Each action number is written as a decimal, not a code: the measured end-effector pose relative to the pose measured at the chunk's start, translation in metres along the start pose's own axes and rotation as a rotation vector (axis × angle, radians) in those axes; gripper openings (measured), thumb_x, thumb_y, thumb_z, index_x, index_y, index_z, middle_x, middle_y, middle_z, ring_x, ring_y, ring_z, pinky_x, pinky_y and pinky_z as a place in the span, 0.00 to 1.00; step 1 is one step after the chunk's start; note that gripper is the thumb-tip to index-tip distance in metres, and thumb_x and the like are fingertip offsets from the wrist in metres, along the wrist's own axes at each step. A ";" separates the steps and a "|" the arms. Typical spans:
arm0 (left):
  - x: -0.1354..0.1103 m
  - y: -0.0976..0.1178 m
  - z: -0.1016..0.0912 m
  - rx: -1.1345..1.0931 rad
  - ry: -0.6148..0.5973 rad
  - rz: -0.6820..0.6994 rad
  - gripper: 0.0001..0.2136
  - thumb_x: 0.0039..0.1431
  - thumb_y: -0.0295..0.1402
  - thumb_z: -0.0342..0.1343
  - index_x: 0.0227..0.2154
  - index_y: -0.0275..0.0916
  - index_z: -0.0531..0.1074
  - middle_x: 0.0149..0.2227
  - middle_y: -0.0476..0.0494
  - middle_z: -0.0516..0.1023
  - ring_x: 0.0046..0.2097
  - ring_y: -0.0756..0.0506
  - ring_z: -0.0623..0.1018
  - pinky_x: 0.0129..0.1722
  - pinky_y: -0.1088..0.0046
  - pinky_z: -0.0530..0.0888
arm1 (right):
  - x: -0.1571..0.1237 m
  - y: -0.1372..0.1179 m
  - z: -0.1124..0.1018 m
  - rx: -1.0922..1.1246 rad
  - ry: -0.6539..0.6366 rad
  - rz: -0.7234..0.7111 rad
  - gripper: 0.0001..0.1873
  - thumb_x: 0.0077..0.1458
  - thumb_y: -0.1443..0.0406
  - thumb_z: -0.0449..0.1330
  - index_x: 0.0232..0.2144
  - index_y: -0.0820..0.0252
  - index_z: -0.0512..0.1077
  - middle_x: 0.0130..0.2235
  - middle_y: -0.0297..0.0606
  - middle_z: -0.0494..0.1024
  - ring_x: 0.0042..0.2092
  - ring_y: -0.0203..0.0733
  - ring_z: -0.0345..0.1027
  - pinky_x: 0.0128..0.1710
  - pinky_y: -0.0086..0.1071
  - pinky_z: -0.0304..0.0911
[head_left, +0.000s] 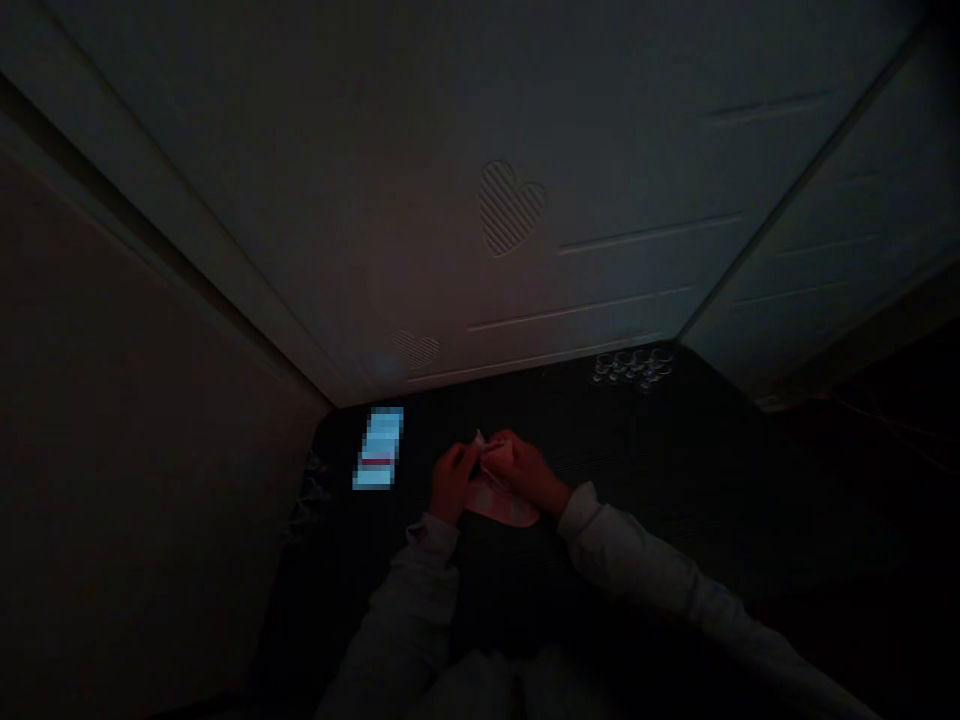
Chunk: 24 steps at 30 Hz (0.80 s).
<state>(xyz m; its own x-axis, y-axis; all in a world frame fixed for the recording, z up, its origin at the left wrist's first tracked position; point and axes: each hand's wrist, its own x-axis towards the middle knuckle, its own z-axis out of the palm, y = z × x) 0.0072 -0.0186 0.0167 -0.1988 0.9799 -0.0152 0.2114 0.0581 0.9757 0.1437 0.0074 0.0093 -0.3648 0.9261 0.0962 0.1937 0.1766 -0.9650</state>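
The scene is very dark. My left hand (451, 483) and my right hand (527, 470) meet over a dark table (697, 470), both pinching a small pale pink piece of paper or cloth (491, 455). A larger pink sheet (501, 508) with pale spots lies just under the hands. Both arms wear light long sleeves. What the pink piece is exactly cannot be made out.
A lit phone screen (379, 448) lies on the table to the left of my hands. A cluster of small clear glassy items (632, 366) sits at the table's far edge. A pale cabinet door with heart shapes (511, 206) stands behind the table.
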 end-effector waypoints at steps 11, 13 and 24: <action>0.000 -0.007 0.001 -0.133 -0.038 0.023 0.15 0.47 0.37 0.53 0.39 0.39 0.64 0.31 0.49 0.69 0.34 0.50 0.70 0.34 0.75 0.67 | 0.004 0.005 -0.001 0.038 0.130 0.028 0.16 0.52 0.55 0.47 0.23 0.61 0.62 0.22 0.30 0.63 0.25 0.32 0.56 0.25 0.26 0.53; 0.000 -0.007 0.001 -0.140 -0.071 0.030 0.17 0.47 0.37 0.53 0.41 0.39 0.64 0.32 0.48 0.70 0.35 0.49 0.71 0.36 0.74 0.67 | 0.005 0.007 -0.001 0.034 0.126 0.044 0.16 0.51 0.55 0.49 0.21 0.61 0.61 0.21 0.29 0.62 0.24 0.32 0.55 0.25 0.26 0.53; -0.001 -0.005 0.002 -0.008 -0.146 0.028 0.13 0.52 0.40 0.47 0.34 0.36 0.69 0.33 0.46 0.73 0.37 0.48 0.71 0.37 0.74 0.67 | 0.008 0.005 -0.002 0.086 0.194 -0.048 0.11 0.50 0.59 0.50 0.25 0.61 0.64 0.30 0.35 0.68 0.32 0.36 0.61 0.34 0.29 0.57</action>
<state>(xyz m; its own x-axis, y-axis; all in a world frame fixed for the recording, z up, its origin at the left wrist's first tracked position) 0.0079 -0.0197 0.0116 -0.0512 0.9985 -0.0191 0.2068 0.0293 0.9780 0.1434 0.0162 0.0062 -0.1884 0.9654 0.1800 0.0988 0.2010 -0.9746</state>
